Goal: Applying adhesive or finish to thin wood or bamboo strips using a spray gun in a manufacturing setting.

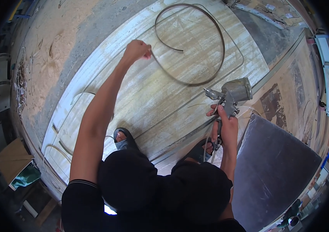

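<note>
My left hand (136,50) is stretched out ahead with its fingers pinched on one end of a long, thin dark edging strip (223,48). The strip sweeps away from the fingers in a large loop, and its other end lies inside the curl. My right hand (228,127) grips the handle of a metal spray gun (231,103) with a grey cup on top. The gun's nozzle points left, toward the strip's loop. Whether the trigger is pressed I cannot tell. A hose fitting hangs under the handle.
Pale, streaked boards (149,108) lie under my slippered feet (122,140). A large dark panel (276,170) is at the right. Sawdust-covered floor (72,27) stretches at the far left. Short strip offcuts (65,147) lie at the left, near a cardboard box (14,156).
</note>
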`<state>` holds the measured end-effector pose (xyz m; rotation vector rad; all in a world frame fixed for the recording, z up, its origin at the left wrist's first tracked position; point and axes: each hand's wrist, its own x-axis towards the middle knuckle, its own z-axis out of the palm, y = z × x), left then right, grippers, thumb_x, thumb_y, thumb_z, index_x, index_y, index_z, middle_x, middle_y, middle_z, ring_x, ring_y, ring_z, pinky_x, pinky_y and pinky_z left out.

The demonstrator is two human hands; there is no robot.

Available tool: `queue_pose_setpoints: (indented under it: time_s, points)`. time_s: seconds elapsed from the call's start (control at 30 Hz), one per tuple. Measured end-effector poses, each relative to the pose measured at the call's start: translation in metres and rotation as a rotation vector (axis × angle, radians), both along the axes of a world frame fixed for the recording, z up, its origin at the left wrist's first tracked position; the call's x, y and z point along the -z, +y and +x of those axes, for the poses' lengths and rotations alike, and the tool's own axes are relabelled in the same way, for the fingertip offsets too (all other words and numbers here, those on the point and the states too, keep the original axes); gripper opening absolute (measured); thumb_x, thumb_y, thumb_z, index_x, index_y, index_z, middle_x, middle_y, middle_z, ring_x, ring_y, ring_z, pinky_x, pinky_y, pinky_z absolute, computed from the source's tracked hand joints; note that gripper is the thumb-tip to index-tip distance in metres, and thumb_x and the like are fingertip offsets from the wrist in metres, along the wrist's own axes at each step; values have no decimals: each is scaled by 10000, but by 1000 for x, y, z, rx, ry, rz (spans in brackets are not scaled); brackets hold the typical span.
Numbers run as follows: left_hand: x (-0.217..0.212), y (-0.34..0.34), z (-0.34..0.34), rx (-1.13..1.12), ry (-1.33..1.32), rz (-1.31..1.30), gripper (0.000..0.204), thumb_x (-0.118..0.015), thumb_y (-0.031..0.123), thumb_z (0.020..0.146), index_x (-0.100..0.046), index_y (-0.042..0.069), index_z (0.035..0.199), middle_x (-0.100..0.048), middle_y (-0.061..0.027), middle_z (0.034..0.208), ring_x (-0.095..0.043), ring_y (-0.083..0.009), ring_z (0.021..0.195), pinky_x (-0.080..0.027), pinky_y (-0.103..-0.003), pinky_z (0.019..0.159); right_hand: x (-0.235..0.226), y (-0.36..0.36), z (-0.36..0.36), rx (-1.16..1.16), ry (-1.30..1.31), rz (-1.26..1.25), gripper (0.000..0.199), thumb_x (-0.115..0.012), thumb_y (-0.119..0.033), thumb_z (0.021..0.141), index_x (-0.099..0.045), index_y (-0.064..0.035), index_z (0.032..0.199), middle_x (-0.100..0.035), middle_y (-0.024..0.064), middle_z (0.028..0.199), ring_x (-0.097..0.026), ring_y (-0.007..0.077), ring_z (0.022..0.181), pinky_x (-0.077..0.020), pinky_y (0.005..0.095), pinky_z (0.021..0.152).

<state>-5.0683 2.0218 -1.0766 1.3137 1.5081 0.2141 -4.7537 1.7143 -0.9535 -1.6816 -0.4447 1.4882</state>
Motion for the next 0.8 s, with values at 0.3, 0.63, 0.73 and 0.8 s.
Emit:
queue_pose_setpoints:
  time_s: [0.3,0.63,0.73,0.8]
  points:
    - [-16,-112,8,-299,-628,-245,198,-708,138,1002,-614,6,1116,-744,-211,1131,-762,-283,1001,-647,-374,926,-10,-7,4,26,-65,3,468,-529,-352,1115,-642,88,1224,-744,139,970,-484,133,349,-383,306,334]
    - [8,-189,0,-497,-687,-495,276,-715,146,998,-700,-76,1161,-738,-177,1110,-743,-244,1007,-627,-330,937,9,-15,-27,-202,-82,-81,437,-549,-336,1114,-647,83,1189,-742,120,977,-502,127,364,-381,296,349]
    - [9,-191,-1,-436,-694,-497,276,-695,158,1012,-704,-62,1180,-735,-146,1121,-730,-218,1032,-603,-329,974,10,-17,-30,-212,-78,-91,422,-546,-327,1116,-646,78,1182,-741,116,972,-505,128,365,-383,293,347]
    - [8,-191,-1,-407,-644,-509,241,-709,129,995,-710,-54,1153,-738,-129,1091,-731,-205,1005,-609,-317,954,9,-15,-31,-203,-77,-101,414,-544,-324,1117,-645,71,1195,-740,112,972,-506,129,365,-391,295,346]
